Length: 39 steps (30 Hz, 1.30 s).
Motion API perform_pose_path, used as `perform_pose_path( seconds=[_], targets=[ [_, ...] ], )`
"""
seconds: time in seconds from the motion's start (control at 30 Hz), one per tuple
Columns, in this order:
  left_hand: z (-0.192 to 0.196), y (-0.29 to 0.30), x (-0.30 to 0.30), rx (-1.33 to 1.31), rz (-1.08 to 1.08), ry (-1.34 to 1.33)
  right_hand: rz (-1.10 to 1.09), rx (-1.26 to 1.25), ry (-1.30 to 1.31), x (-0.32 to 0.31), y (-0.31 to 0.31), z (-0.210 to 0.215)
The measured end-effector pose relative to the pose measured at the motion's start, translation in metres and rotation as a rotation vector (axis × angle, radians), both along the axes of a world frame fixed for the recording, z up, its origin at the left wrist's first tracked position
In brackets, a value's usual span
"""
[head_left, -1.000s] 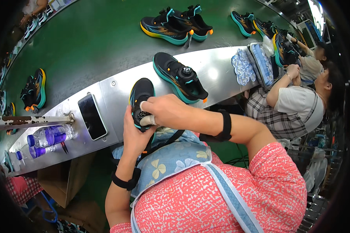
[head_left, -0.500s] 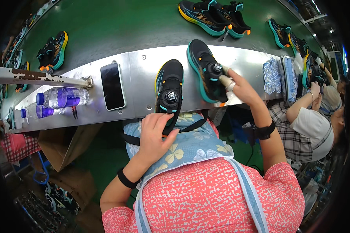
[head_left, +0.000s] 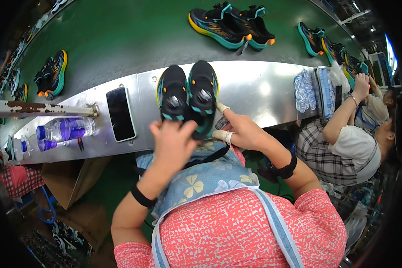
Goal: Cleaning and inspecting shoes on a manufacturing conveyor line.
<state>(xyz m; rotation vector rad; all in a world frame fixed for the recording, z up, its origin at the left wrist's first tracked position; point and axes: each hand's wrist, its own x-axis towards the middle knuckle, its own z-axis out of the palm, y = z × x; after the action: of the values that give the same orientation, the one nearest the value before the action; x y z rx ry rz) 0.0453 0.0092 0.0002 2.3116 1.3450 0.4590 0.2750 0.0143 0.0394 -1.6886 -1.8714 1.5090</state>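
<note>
Two black sneakers with dial closures stand side by side on the metal ledge, toes pointing away from me. My left hand (head_left: 172, 140), smeared by motion, is at the heel of the left sneaker (head_left: 172, 87) and hides part of it. My right hand (head_left: 242, 130) grips the outer side of the right sneaker (head_left: 203, 85) near its heel. Pale covers wrap its thumb and a finger. Between these covered digits shows a small grey patch that I cannot make out.
A phone (head_left: 120, 114), plastic bottles (head_left: 69, 129) and a rusty white bar (head_left: 40, 108) are on the left. More sneakers (head_left: 219, 27) stand on the green surface beyond. At right lie bundled laces (head_left: 304, 91) and a tray (head_left: 324, 94), near a co-worker (head_left: 353, 134).
My right hand has brought the right sneaker leftward, next to the other one, and shifted from its dial to its side. The left sneaker has moved slightly left. Sneakers beyond have shifted left in view.
</note>
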Motion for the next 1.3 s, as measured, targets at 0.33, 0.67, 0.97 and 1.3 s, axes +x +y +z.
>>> perform_pose_path(
  seconds=[0.33, 0.67, 0.97, 1.3],
  targets=[
    [-0.002, 0.194, -0.059, 0.432, 0.388, -0.007, -0.126, 0.549, -0.311, 0.062, 0.083, 0.001],
    [-0.036, 0.058, -0.027, 0.063, 0.228, -0.33, 0.078, 0.723, -0.887, 0.103, 0.218, -0.052],
    [-0.028, 0.008, -0.032, -0.25, 0.347, -0.551, 0.168, 0.559, -0.5, 0.048, 0.204, -0.004],
    [-0.036, 0.035, -0.05, -0.423, 0.57, -0.601, 0.514, 0.282, 0.189, -0.073, 0.021, 0.017]
  ],
)
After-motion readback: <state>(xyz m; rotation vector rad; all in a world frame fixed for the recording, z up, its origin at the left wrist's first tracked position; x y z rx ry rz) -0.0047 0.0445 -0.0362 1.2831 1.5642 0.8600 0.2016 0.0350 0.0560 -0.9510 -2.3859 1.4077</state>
